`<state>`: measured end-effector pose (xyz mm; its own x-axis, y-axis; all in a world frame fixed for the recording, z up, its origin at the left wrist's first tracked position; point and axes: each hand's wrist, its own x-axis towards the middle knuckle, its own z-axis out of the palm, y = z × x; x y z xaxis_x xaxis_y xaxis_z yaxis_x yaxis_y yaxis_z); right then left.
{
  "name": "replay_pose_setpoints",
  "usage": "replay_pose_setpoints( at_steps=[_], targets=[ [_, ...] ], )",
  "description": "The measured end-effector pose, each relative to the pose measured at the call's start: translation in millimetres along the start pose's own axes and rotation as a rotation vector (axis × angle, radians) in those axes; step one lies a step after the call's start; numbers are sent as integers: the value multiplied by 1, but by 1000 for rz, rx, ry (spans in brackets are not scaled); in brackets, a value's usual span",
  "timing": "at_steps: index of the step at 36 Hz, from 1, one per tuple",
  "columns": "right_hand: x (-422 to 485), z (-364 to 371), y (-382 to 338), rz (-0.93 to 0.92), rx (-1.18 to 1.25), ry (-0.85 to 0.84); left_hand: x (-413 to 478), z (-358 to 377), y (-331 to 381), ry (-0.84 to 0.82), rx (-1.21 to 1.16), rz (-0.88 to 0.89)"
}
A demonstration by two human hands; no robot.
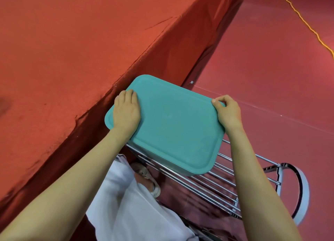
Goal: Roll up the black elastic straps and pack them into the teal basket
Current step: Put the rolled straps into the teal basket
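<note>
Bare forearms (72, 186) reach forward over white, softly creased fabric (126, 204). At left, a table draped in matte red cloth (72, 60) with faint wrinkles. Left hand (126, 112) lies palm-down on the smooth, round-cornered rectangular lid (173, 125), fingers bent over its rim. Teal basket (159, 159) stands lidded on a rack of polished metal rods (207, 184) beside the table. Right hand (228, 112) pinches the lid's right corner, thumb on top.
</note>
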<state>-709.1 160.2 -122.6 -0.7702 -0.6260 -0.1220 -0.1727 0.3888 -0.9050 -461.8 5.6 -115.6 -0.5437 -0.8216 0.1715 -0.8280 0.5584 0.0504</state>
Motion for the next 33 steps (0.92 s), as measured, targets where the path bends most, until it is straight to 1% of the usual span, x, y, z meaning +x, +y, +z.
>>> replay_pose_setpoints(
  at_steps=[3,5,7,10,13,15,16,19,22,25,28,30,33],
  targets=[
    [-4,4,-2,-47,-162,49,-5,1,8,-45,-55,36],
    [-5,5,-4,-38,-240,52,-11,0,16,-114,-77,-27],
    [-1,4,-8,-15,-290,20,-17,2,23,-175,-57,-74],
    [6,1,-12,29,-227,-20,-22,4,26,-158,-52,-92],
    [10,-1,-10,98,-158,-14,-23,5,27,-128,-56,-94],
    [7,2,-12,87,-195,-1,-25,4,27,-119,-60,-92],
    [5,5,-13,63,-270,4,-26,4,27,-115,-63,-90],
    [-7,13,-12,-74,-620,28,-26,3,25,-100,-71,-89],
    [-21,18,-13,-203,-810,-14,-29,4,24,-105,-69,-94],
    [-41,26,-15,-361,-878,-130,-27,3,21,-119,-73,-82],
    [-66,42,-14,-452,-935,-323,-22,1,10,-192,-70,-31],
    [-74,49,-10,-473,-970,-346,-24,0,2,-192,-78,-1],
    [-72,50,-8,-474,-982,-321,-30,0,2,-125,-99,-24]
  ],
)
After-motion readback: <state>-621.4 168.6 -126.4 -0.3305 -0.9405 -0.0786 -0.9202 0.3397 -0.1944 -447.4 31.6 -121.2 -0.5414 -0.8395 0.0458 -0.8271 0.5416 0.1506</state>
